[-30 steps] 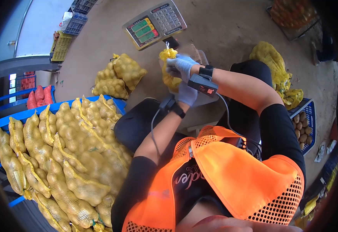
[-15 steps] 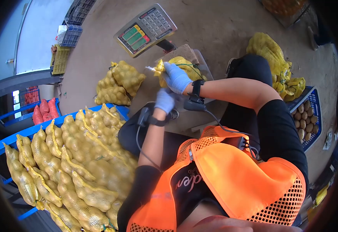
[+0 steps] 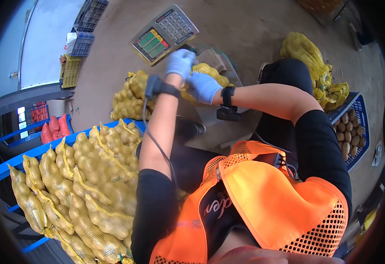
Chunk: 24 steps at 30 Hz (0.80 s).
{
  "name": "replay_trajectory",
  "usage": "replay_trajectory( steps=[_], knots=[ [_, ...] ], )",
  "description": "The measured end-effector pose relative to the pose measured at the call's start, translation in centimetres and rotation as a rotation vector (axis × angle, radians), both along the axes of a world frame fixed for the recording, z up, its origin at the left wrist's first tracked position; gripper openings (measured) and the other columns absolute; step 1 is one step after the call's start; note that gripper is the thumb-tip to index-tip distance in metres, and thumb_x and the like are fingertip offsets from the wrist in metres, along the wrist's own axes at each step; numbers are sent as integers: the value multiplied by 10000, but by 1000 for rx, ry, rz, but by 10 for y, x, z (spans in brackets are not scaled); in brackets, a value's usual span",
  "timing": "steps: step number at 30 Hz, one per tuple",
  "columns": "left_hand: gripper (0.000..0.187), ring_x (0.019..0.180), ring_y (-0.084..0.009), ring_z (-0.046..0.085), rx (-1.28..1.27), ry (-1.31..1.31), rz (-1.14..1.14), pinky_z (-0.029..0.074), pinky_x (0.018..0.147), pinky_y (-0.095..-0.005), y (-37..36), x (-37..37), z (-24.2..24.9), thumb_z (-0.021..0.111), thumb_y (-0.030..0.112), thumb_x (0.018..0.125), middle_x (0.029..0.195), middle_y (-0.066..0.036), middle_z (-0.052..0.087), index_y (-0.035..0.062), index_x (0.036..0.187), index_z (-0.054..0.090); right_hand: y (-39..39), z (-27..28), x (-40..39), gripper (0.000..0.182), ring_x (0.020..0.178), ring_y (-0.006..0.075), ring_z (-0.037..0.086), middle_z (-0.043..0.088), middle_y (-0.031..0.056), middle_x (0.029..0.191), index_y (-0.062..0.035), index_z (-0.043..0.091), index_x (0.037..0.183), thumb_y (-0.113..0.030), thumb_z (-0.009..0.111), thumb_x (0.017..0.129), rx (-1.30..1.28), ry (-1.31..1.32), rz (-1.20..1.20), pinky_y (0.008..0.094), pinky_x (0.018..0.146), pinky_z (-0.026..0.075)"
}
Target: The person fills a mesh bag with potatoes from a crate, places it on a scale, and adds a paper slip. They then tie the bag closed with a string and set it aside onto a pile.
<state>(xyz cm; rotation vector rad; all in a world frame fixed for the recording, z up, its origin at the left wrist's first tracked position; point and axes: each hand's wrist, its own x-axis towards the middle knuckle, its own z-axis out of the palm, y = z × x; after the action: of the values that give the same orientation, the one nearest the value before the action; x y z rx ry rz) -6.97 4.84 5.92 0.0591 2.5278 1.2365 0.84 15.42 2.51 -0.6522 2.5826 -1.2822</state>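
Note:
My right hand (image 3: 204,88), in a pale blue glove, is closed around the gathered neck of a yellow mesh bag of potatoes (image 3: 209,71). This bag rests by the electronic scale, partly behind my hand. My left hand (image 3: 181,64), gloved alike, is raised just beyond the right one, close to the bag's neck. Its fingers look curled in and slightly blurred; what they hold is hidden. The scale's keypad and display (image 3: 163,35) stands just past my left hand, showing green readouts.
Filled mesh bags (image 3: 130,99) sit on the floor left of my hands. Many more potato bags (image 3: 91,176) lie on a blue-framed rack (image 3: 7,165). On the right are a large mesh bag (image 3: 304,55) and a blue crate (image 3: 363,132) of loose potatoes.
My left hand has swung up from below the right hand to beyond it, beside the display. My right hand keeps its grip; the bag's neck end is now covered.

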Motion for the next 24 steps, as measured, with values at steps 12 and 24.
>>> replay_trajectory(
  steps=[12, 24],
  knots=[
    [101, 779, -352, 613, -158, 400, 140, 470, 645, -431, -2, 111, 14, 548, 189, 891, 853, -178, 625, 94, 921, 568, 11, 1, -50, 664, 1026, 204, 548, 592, 96, 1081, -70, 445, 1213, -627, 463, 852, -1188, -1284, 90, 373, 884, 430],
    [134, 672, -138, 564, 421, -96, 332, 471, 636, -279, -60, 18, -66, 520, 128, 912, 817, -56, 608, 20, 860, 579, 16, -12, -35, 510, 949, 188, 582, 618, 106, 961, -3, 541, 1134, -24, 705, 651, -234, -475, -236, 297, 844, 471]
  ],
)
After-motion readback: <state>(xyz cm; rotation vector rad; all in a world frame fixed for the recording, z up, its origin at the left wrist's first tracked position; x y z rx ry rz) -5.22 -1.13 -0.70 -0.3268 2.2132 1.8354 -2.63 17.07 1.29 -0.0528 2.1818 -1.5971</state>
